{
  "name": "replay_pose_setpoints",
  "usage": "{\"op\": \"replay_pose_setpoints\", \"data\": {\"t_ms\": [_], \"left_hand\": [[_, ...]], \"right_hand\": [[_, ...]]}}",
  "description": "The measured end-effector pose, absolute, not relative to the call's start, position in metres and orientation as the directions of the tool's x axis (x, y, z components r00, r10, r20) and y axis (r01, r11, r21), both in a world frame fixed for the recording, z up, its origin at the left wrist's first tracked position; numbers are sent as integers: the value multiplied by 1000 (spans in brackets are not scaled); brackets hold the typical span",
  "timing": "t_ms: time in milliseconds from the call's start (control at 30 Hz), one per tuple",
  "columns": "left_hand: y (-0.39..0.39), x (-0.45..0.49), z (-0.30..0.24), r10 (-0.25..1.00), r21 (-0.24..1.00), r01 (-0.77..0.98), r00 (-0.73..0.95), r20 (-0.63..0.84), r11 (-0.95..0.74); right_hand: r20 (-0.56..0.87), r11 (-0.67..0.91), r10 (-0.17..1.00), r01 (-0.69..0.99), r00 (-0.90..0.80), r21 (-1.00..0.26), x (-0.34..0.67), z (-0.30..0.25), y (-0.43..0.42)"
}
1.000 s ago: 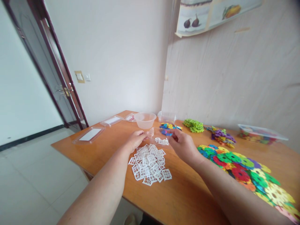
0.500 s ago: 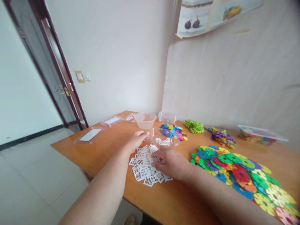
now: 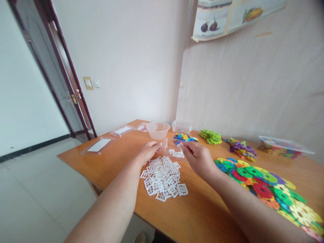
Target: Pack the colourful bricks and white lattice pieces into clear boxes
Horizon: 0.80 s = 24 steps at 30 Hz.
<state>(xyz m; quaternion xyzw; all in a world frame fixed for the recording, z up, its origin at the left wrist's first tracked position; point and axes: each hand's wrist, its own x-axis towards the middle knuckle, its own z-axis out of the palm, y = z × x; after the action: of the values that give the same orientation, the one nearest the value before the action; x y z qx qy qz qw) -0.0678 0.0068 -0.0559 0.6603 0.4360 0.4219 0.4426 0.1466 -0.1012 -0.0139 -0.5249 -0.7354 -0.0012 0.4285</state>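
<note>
My left hand (image 3: 149, 150) pinches the near left rim of a small clear plastic container (image 3: 171, 150) that rests on the wooden table (image 3: 121, 158); a few white square lattice pieces lie inside it. My right hand (image 3: 197, 156) hovers at the container's right side, fingers closed in a pinch, probably on a white piece that I cannot make out. A pile of white lattice pieces (image 3: 163, 179) lies on the table just below both hands.
A clear bowl (image 3: 158, 130) and a clear box (image 3: 180, 127) stand behind the container. Flat clear lids (image 3: 97, 146) lie at left. Coloured snowflake discs (image 3: 263, 184), a green heap (image 3: 209, 136), a purple heap (image 3: 240, 146) and a filled tub (image 3: 285, 146) spread to the right.
My right hand dropped onto the white pile half a second ago, then rose back to the container's right side. My left hand stayed on the rim.
</note>
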Motion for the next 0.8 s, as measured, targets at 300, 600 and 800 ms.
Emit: {"op": "replay_pose_setpoints", "data": {"t_ms": [300, 600, 800], "left_hand": [[2, -66, -53, 958, 965, 177, 249, 145, -192], [6, -67, -55, 951, 951, 221, 270, 152, -215], [6, -67, -56, 952, 952, 218, 266, 153, -214]], "right_hand": [[574, 309, 814, 776, 83, -550, 163, -26, -90], [282, 416, 898, 860, -337, -296, 132, -34, -110], [172, 397, 915, 892, -366, -214, 126, -37, -113]]}}
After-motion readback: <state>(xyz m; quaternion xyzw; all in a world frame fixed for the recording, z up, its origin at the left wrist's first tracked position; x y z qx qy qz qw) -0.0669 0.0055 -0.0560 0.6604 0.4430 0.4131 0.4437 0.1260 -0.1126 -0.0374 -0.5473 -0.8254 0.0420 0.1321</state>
